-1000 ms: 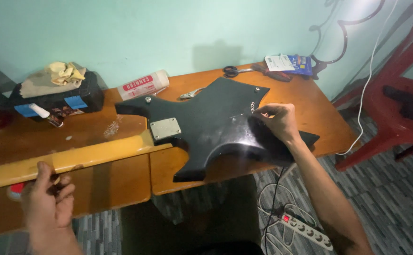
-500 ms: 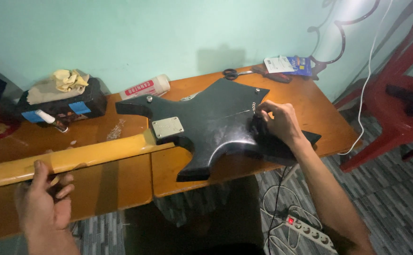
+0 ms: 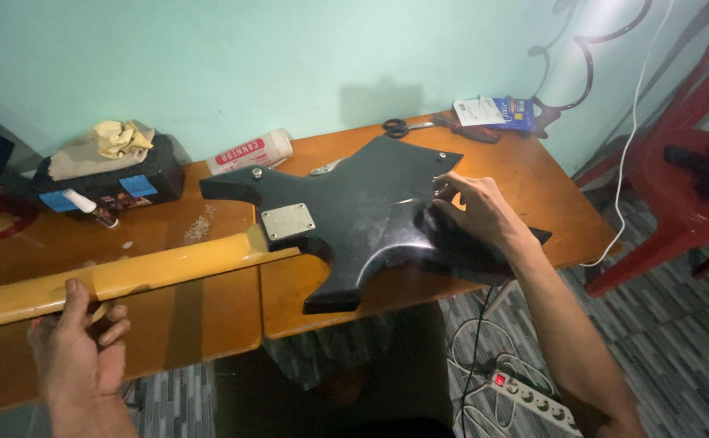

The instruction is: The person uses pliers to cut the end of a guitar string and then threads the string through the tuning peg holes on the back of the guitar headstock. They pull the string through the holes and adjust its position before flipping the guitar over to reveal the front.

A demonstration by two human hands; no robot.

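Head view (only cam): black star-shaped electric guitar body [image 3: 371, 215] lies back-up on wooden table [image 3: 525, 174], centre frame, w/ silver neck plate [image 3: 288, 221] at its 9 o'clock side. Yellow-finished neck [image 3: 127, 276] runs from plate toward 8 o'clock, out past frame's left edge. Small metal strap button [image 3: 256, 172] sits on upper-left horn.

Right hand [image 3: 472, 212] rests palm-down on body's right wing, approx 3 o'clock from plate; fingers spread and curled over the edge near 2 o'clock point, pressing or gripping the rim (can't tell which). Forearm runs off to 5 o'clock.

Left hand [image 3: 79, 345] at lower left, approx 8 o'clock in frame; fingers wrapped up around neck from below, thumb on top edge, so it's grasping neck.

Other stuff on table: white tube w/ red label [image 3: 249, 152] at 11 o'clock from body, lying flat, just beside upper horn. Black case [image 3: 107, 182] further left at 10 o'clock, w/ yellow-beige cloth [image 3: 103, 146] piled on top. Scissors [image 3: 403, 126] at 12 o'clock near the wall. Flat blue-white packet [image 3: 492, 112] at 1 o'clock, back-right corner.

Off table: red plastic chair [image 3: 687, 178] at 3 o'clock, white cable [image 3: 634, 138] hanging beside it. White power strip [image 3: 533, 396] w/ red switch on tiled floor at 5 o'clock, near right forearm. Wall behind is pale green.
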